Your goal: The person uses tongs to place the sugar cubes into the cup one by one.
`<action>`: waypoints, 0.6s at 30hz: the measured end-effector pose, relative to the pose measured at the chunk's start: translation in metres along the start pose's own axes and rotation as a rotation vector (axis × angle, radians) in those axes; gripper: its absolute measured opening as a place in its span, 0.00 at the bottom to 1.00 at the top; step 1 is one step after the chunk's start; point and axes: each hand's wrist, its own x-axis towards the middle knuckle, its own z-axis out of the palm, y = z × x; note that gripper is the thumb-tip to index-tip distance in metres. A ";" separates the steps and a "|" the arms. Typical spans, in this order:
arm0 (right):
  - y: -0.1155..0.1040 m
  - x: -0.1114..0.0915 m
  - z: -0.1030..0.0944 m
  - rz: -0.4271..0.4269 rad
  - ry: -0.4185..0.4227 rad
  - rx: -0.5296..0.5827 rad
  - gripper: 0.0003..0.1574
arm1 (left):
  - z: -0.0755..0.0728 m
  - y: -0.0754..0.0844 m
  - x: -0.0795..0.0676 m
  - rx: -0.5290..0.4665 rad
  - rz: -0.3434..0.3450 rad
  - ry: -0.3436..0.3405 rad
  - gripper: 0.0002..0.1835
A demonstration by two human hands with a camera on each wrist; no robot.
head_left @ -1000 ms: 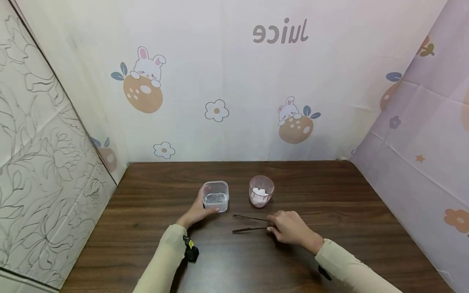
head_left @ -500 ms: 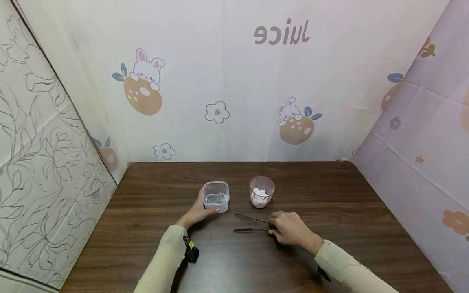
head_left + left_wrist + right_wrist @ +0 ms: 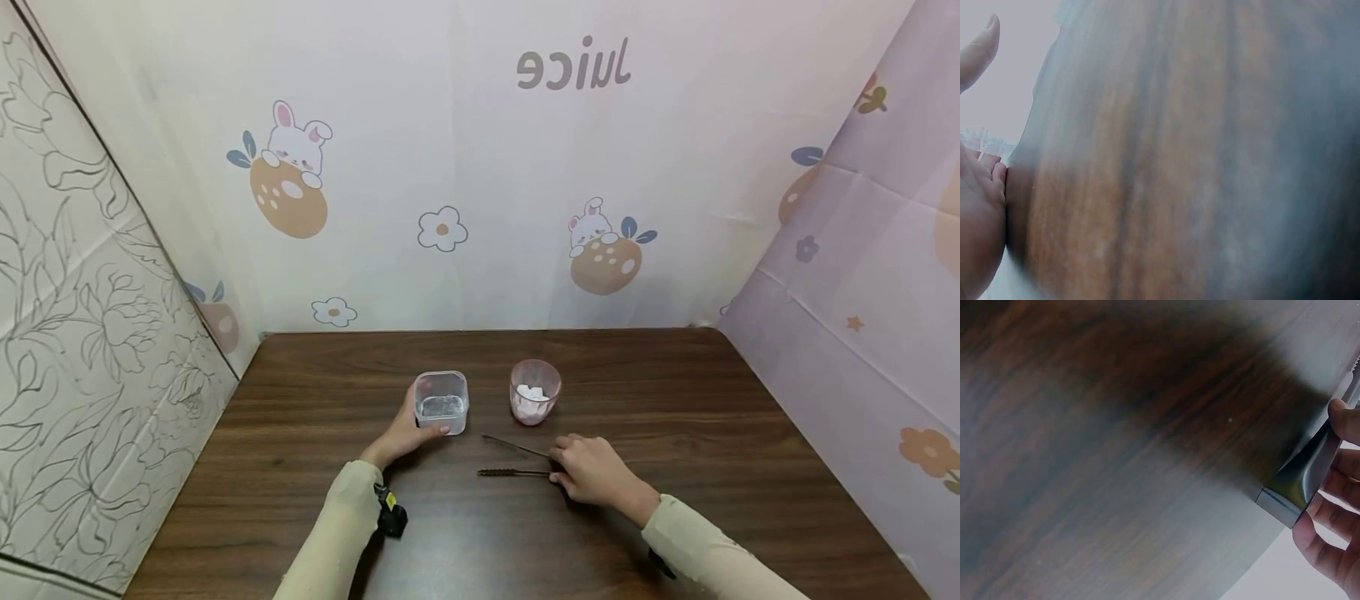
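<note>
My left hand [image 3: 405,432] holds a clear square plastic container [image 3: 442,403] on the table, its thumb along the near side and its fingers behind the left wall. To the right of the container stands a pinkish glass cup [image 3: 536,393] with several white pieces [image 3: 529,400] in it. In front of the cup, my right hand [image 3: 592,469] grips a pair of metal tongs [image 3: 513,472], whose two arms are spread and point left. The right wrist view shows the bent end of the tongs [image 3: 1300,481] between thumb and fingers. Part of the left hand [image 3: 979,219] shows at the left wrist view's edge.
The dark wooden table [image 3: 480,533] reaches back to a printed curtain [image 3: 450,167]. A white panel with line-drawn flowers [image 3: 97,375] borders it on the left, and another printed curtain [image 3: 847,333] on the right.
The tongs and right hand have shifted very slightly right and toward the body, with the arms still spread. The left hand and container stay in place.
</note>
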 end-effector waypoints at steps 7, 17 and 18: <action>0.001 -0.001 0.005 -0.032 0.033 -0.020 0.14 | 0.001 -0.030 0.008 0.020 -0.012 0.027 0.53; 0.001 -0.001 0.005 -0.003 -0.015 -0.023 0.14 | 0.001 -0.039 0.012 0.048 -0.050 0.036 0.53; 0.001 -0.001 0.006 0.000 -0.018 -0.020 0.14 | 0.001 -0.038 0.012 0.054 -0.055 0.034 0.53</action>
